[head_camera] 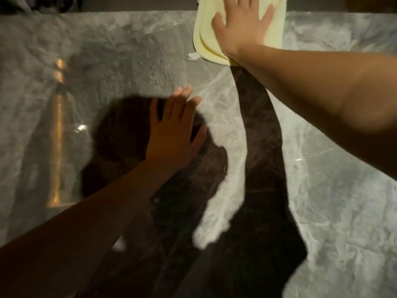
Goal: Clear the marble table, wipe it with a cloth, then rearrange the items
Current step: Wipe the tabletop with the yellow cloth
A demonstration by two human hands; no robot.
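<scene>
My left hand [174, 134] lies flat near the middle of the grey marble table [333, 190], fingers straight and slightly spread, palm down on the bare stone, holding nothing. Up at one o'clock, my right hand [242, 29] is also splayed flat, pressing down on a folded pale yellow cloth [277, 24] at the table's far edge; the fingers are not curled around it. No containers are in view.
</scene>
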